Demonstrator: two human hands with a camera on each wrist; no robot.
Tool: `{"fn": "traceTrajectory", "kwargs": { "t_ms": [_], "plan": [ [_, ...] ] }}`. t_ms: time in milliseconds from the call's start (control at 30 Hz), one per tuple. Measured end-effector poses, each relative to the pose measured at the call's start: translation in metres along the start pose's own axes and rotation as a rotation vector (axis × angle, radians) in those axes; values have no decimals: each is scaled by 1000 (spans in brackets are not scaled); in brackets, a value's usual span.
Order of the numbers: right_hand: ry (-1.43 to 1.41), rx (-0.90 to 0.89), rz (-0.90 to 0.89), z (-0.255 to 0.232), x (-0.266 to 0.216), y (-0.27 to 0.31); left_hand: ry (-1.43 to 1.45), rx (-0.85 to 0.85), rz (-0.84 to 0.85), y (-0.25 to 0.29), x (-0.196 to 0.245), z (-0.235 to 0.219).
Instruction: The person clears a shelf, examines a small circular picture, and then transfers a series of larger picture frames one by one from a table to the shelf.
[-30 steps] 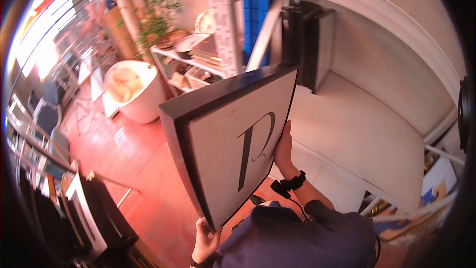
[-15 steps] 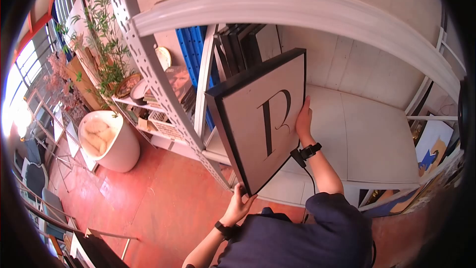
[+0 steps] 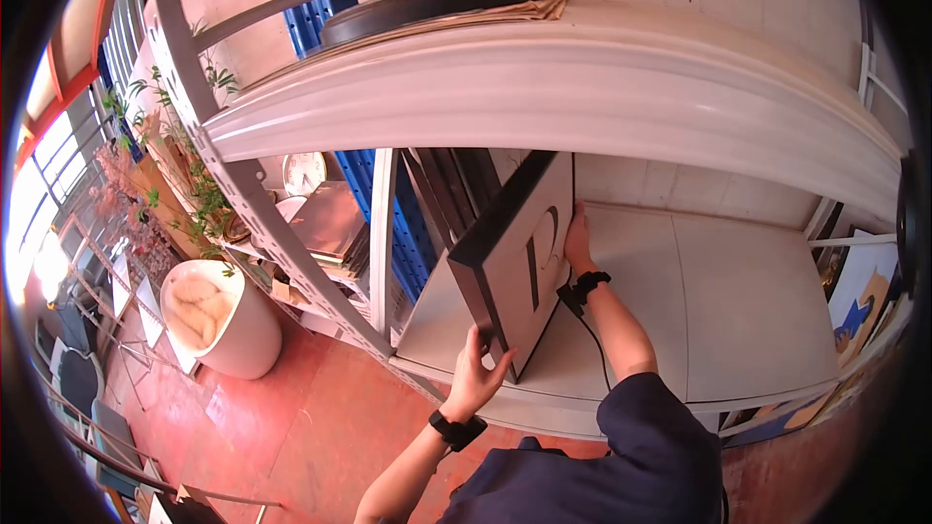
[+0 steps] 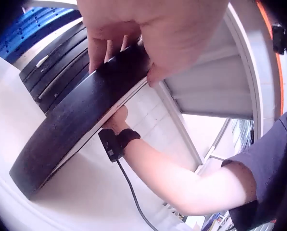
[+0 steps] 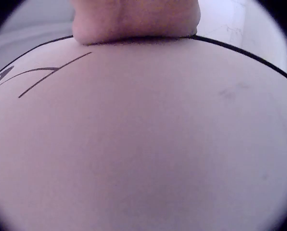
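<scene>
A framed picture [image 3: 529,296] with a deep black frame and a large thin-and-thick black letter on white stands upright, partly inside a white shelf bay. Its lower corner is close over the shelf board [image 3: 631,330]. My left hand [image 3: 474,378] grips the near side edge, thumb toward the white face and fingers behind, as the left wrist view shows on the black side [image 4: 81,110]. At the opposite edge, my right hand [image 3: 580,245] holds the picture, its palm against the face [image 5: 143,130]; most of its fingers are hidden in the right wrist view.
Several dark frames [image 3: 451,184] lean at the bay's left, beside a blue perforated panel [image 3: 359,184]. A thick white beam [image 3: 544,97] crosses above, and a slotted post [image 3: 291,262] stands left. A white tub chair [image 3: 238,330] and plant [image 3: 209,199] are farther left.
The picture has moved forward and right, from over the red floor into the shelf bay under the beam, both hands still holding it. The head view has shifted toward the shelf.
</scene>
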State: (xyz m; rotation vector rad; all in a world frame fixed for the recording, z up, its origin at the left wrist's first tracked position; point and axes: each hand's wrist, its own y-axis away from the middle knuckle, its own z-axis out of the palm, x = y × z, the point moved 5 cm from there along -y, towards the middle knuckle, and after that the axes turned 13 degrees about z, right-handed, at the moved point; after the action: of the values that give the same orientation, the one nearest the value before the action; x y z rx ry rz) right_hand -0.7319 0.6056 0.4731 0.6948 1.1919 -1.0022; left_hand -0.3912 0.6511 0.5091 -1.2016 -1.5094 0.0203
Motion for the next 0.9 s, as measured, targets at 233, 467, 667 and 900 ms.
{"fn": "traceTrajectory", "kwargs": {
  "t_ms": [233,467,667,900],
  "plan": [
    [471,-138,-175,-36,-14,76,42,75,0,-25,-13,15],
    [647,-665,-110,-55,-15,222,210,140,-70,-53,-24,32],
    [733,-436,-299,-32,17,165,227,110,-115,-83,-48,55],
    [600,-444,-296,-11,18,106,-173,-147,142,-95,-21,36]
  ]
}}
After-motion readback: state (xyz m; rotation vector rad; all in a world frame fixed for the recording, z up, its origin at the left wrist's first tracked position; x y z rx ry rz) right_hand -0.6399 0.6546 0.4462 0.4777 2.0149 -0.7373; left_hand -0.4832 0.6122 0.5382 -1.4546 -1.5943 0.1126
